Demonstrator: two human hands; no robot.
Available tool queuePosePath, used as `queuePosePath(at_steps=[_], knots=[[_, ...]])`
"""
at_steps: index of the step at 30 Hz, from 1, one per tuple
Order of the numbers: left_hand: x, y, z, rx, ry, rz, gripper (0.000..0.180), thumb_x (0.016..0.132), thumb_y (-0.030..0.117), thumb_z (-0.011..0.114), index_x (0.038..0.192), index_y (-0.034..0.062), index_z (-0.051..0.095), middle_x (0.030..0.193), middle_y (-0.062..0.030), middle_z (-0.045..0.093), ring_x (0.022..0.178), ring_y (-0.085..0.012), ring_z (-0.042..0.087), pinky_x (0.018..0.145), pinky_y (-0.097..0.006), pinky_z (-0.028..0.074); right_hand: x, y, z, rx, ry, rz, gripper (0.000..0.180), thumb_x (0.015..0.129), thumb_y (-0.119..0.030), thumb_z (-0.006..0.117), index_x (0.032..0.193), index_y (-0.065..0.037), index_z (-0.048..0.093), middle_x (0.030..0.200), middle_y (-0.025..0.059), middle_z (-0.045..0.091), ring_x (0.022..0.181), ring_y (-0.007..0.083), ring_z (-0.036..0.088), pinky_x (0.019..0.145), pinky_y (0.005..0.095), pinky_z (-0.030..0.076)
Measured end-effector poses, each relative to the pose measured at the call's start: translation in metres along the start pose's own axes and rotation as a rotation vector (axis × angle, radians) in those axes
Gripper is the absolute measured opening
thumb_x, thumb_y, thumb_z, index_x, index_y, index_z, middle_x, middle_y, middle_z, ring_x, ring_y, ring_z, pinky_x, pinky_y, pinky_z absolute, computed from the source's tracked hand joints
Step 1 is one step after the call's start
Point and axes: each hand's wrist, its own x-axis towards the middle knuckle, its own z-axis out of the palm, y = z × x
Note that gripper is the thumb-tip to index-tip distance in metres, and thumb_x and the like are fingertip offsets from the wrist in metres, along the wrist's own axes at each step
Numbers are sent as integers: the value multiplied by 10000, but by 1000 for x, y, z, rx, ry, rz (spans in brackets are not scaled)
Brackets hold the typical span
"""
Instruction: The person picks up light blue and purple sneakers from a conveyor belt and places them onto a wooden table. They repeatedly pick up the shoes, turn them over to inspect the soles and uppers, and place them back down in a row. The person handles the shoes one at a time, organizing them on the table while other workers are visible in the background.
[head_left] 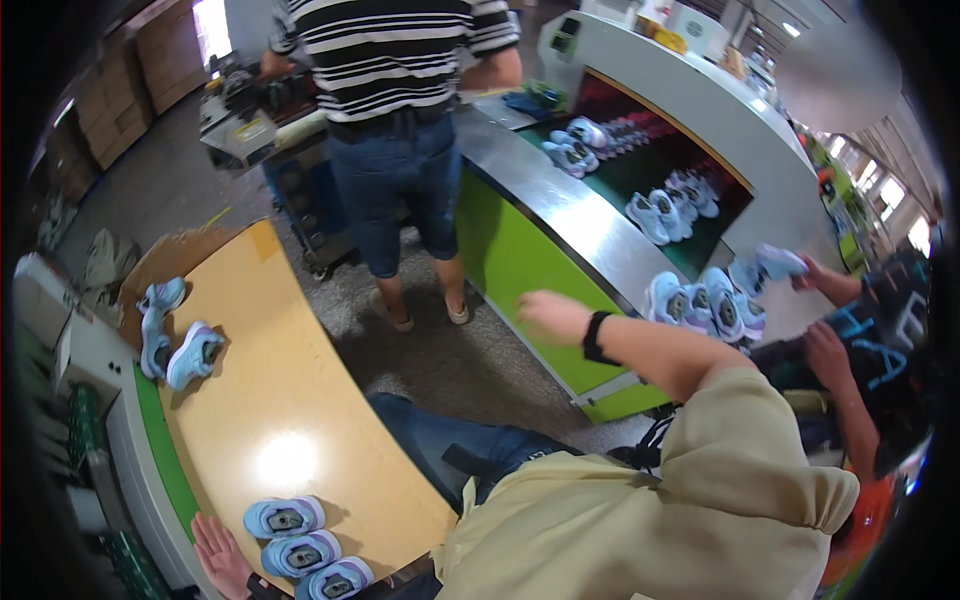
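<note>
My left hand (222,555) lies flat with its fingers spread at the near left edge of the wooden-topped table (290,380), holding nothing. Right beside it stand three light blue sneakers (302,553) in a row, dark forms showing in their openings. My right hand (552,318), a black band at its wrist, hangs in the air between the table and the green-sided conveyor. No object shows in it; blur hides how its fingers are set. Several more blue sneakers (705,305) stand on the conveyor's near end, beyond my right forearm.
Three sneakers (192,357) sit on the table's far left. Pairs of shoes (655,215) line the belt inside the machine opening. A person in a striped shirt (395,55) stands ahead. At the right another person's hand (822,280) holds a sneaker (780,262).
</note>
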Motion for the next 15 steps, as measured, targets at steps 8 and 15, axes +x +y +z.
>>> queuePosePath(at_steps=[8, 15], knots=[[-7, 7, -18, 88, -80, 60, 517, 1014, 262, 395, 1472, 26, 356, 1528, -128, 362, 1332, -296, 428, 1094, -419, 342, 228, -179, 52, 212, 9, -617, 250, 813, -141, 654, 1040, -45, 614, 1180, 149, 579, 1114, 345, 537, 959, 419, 445], [-18, 19, -4, 129, -100, 99, 564, 1002, 285, 437, 1485, 21, 315, 1522, -167, 353, 1347, -320, 413, 1092, -424, 346, 439, -279, 92, 217, 86, -514, 915, 706, -258, 827, 1459, -98, 334, 1459, 210, 385, 1370, 395, 335, 1133, 449, 300]])
